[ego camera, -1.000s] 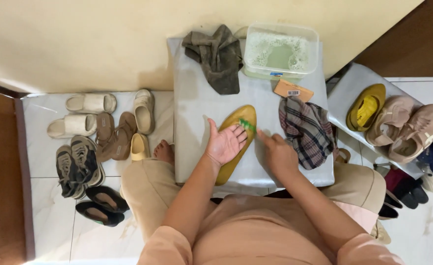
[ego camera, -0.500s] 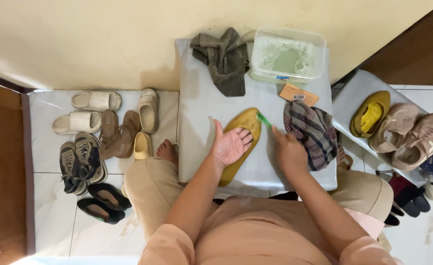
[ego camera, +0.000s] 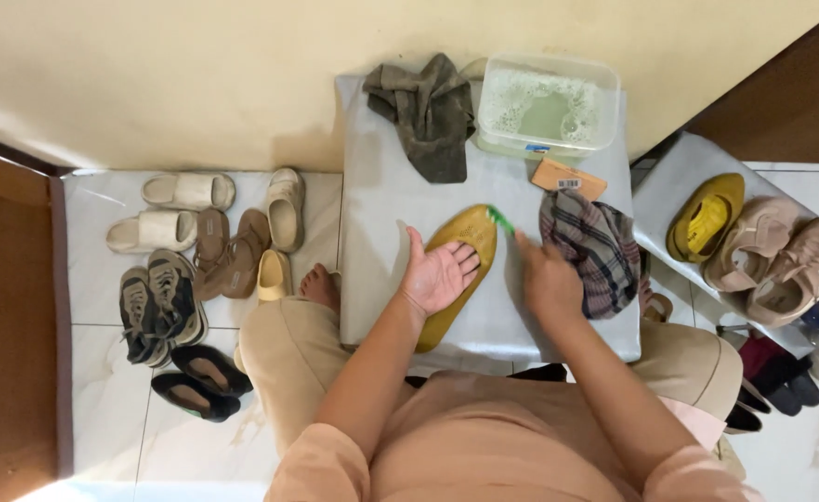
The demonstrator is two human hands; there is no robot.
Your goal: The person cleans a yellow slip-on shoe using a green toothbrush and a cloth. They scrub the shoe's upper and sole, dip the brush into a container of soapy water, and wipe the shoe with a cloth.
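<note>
Left hand [ego camera: 437,276] lies open and flat on the yellow shoe [ego camera: 460,256], which rests sole-up near the front edge of the grey stool [ego camera: 381,204]. Right hand [ego camera: 549,279] is closed around a green brush [ego camera: 500,219], bristles touching the shoe's toe. Plaid cloth [ego camera: 595,246] lies just beside that hand.

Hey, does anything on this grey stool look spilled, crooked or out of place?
Nothing spilled. The tub of soapy water sits level at the back of the stool. The left hand presses the yellow shoe flat; the right hand holds a green brush against it.
</note>
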